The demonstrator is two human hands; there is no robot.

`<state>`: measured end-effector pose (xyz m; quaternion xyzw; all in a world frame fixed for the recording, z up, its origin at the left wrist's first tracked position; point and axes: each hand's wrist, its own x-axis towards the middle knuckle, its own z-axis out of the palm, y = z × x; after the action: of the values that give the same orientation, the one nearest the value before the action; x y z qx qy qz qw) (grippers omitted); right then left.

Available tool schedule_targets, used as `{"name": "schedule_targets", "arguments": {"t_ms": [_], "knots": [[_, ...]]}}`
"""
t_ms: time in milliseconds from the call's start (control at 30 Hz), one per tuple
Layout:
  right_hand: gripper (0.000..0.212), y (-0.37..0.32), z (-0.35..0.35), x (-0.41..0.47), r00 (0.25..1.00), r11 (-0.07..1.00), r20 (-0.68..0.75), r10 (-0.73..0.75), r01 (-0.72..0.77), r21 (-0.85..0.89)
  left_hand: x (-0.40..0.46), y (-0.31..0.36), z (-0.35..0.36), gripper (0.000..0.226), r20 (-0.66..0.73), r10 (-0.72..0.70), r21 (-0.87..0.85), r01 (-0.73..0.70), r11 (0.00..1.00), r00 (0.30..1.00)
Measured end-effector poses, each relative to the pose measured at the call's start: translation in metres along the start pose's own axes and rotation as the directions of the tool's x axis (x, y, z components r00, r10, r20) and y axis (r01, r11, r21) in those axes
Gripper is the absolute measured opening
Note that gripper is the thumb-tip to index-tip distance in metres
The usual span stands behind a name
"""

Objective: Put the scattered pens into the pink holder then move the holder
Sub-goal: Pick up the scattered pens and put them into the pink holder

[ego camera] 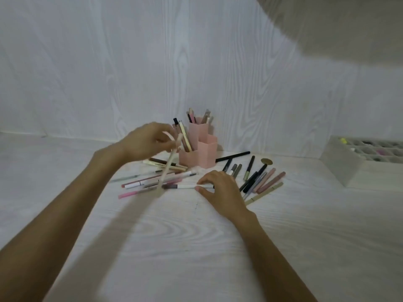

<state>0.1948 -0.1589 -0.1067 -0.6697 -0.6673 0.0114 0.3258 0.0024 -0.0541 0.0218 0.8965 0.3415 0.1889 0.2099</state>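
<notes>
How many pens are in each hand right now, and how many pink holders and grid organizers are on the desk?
Pens in the left hand: 1, a beige pen
Pens in the right hand: 1, a white pen
Pink holder: 1, with several joined tubes
Grid organizer: 1
Total: 4

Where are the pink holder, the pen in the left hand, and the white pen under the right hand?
pink holder (pixel 206 156): head view, front compartment wall.
beige pen (pixel 169 162): head view, mid-barrel.
white pen (pixel 187 187): head view, bare barrel.
</notes>
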Motion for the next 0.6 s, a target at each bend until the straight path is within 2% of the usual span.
{"name": "schedule_targets", "arguments": {"t_ms": [67, 133, 200, 367, 467, 533, 600], "knots": [[0.018, 0.000, 0.000, -0.001, 1.000, 1.000, -0.004, 0.000, 0.000, 0.014, 0.018, 0.013, -0.017, 0.023, -0.309, 0.019, -0.110, -0.056, 0.992, 0.951], [0.018, 0.000, 0.000, -0.002, 1.000, 1.000, -0.006, 0.003, -0.002, 0.024, 0.037, 0.026, -0.024, 0.028, -0.587, 0.025, -0.100, -0.103, 0.990, 0.809], [0.018, 0.000, 0.000, -0.002, 1.000, 1.000, -0.012, 0.003, -0.003, 0.031, 0.055, 0.037, -0.022, 0.027, -0.726, 0.022, -0.070, -0.106, 0.992, 0.687], [0.018, 0.001, 0.001, -0.002, 1.000, 0.999, -0.029, 0.005, -0.004, 0.035, 0.085, 0.045, -0.004, 0.028, -0.801, 0.123, 0.114, -0.054, 0.992, 0.585], [0.019, 0.003, 0.001, -0.001, 1.000, 0.999, -0.025, 0.000, 0.001, 0.035, 0.092, 0.045, 0.001, 0.030, -0.839, 0.150, 0.162, -0.023, 0.987, 0.522], [0.020, 0.003, 0.001, 0.000, 1.000, 0.999, -0.018, -0.002, 0.002, 0.035, 0.094, 0.042, 0.003, 0.031, -0.823, 0.167, 0.204, 0.009, 0.979, 0.542], [0.020, 0.004, 0.001, 0.000, 1.000, 0.999, -0.016, -0.004, 0.004, 0.032, 0.097, 0.038, 0.005, 0.031, -0.775, 0.171, 0.238, 0.030, 0.971, 0.608]]}}
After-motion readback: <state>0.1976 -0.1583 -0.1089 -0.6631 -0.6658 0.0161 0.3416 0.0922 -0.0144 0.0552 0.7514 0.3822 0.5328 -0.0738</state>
